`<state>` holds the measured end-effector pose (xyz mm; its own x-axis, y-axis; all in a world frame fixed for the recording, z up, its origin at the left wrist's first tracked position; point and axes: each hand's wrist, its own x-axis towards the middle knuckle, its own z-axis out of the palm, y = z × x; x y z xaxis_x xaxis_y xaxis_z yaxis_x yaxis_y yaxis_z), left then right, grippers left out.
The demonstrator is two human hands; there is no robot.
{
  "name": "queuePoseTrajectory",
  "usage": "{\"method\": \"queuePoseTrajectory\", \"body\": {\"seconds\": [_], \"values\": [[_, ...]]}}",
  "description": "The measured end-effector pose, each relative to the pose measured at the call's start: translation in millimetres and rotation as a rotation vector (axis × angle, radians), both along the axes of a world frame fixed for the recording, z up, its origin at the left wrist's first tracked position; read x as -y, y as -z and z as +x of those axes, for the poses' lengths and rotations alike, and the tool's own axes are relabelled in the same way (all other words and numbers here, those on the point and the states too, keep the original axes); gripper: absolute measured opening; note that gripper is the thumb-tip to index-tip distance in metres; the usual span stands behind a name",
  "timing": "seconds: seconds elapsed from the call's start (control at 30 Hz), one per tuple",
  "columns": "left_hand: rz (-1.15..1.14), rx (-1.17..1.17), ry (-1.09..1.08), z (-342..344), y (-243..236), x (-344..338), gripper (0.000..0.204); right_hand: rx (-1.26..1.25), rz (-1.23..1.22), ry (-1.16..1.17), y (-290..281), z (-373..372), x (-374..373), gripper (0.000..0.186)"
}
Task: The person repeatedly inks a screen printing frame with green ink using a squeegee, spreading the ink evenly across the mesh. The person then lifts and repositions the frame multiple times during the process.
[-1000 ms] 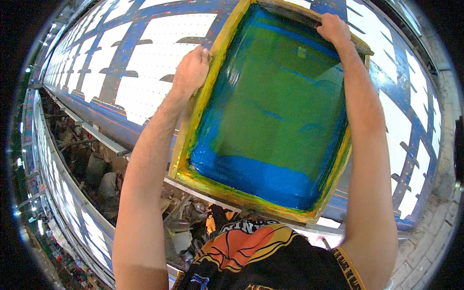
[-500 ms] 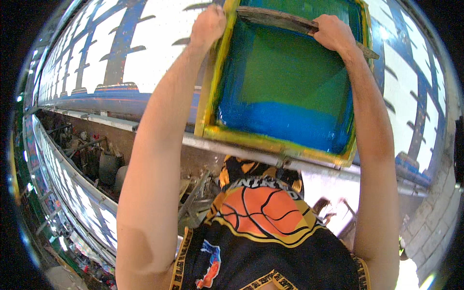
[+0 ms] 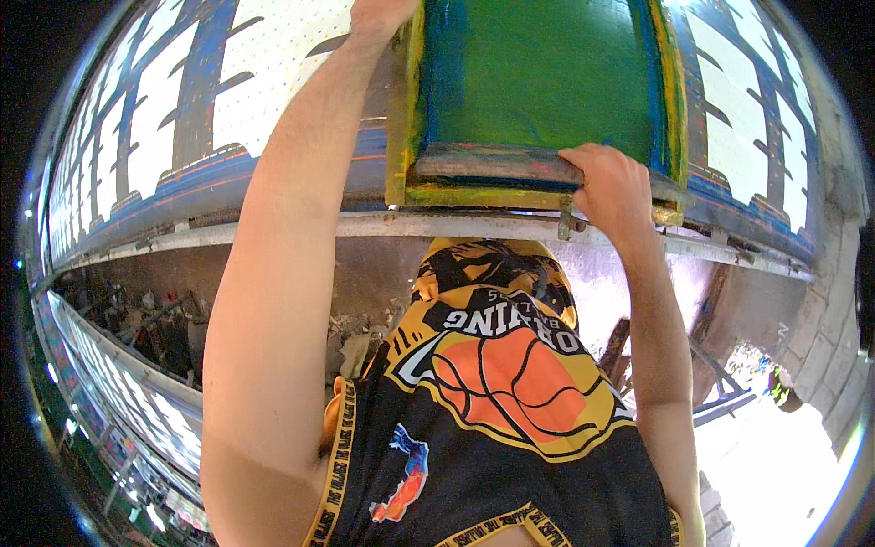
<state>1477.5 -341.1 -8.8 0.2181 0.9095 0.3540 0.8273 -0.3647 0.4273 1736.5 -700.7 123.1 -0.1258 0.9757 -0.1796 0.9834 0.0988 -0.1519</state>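
Observation:
A wooden squeegee (image 3: pixel 492 166) lies across the near end of a screen printing frame (image 3: pixel 398 155). My right hand (image 3: pixel 615 193) is closed on the squeegee's right part, with the fingers over its top. Inside the frame the mesh (image 3: pixel 547 82) looks green, with dark blue ink streaks along both sides. Yellow and green ink stains the frame's rails. At the upper edge of the picture, my left hand (image 3: pixel 383 15) is at the frame's left rail and looks closed on it; its fingertips are cut off. The frame's far end is out of view.
White printed sheets (image 3: pixel 273 82) with dark curved marks lie on the long table left and right of the frame. A metal rail (image 3: pixel 301 228) runs along the table's near edge. Debris (image 3: pixel 164 319) lies below at left, and a brick-like floor (image 3: pixel 834 337) is at right.
My right hand has drawn the squeegee toward me, from the frame's far part to its near end. The blue ink pool there no longer shows. The frame now sits higher in view.

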Motion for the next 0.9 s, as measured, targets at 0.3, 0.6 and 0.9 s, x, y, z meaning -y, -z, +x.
{"method": "queuePoseTrajectory", "body": {"seconds": [0.3, 0.6, 0.9], "values": [[-0.186, 0.050, -0.051, 2, -25, 19, 0.055, 0.022, -0.268, 0.071, -21, 8, -9, 0.040], [-0.312, -0.057, -0.217, 3, -26, 10, 0.058, -0.234, -0.105, -0.135, -9, 28, 41, 0.041], [-0.302, -0.104, -0.233, 1, -27, 6, 0.053, -0.667, 0.326, 0.103, -3, 167, 61, 0.041]]}}
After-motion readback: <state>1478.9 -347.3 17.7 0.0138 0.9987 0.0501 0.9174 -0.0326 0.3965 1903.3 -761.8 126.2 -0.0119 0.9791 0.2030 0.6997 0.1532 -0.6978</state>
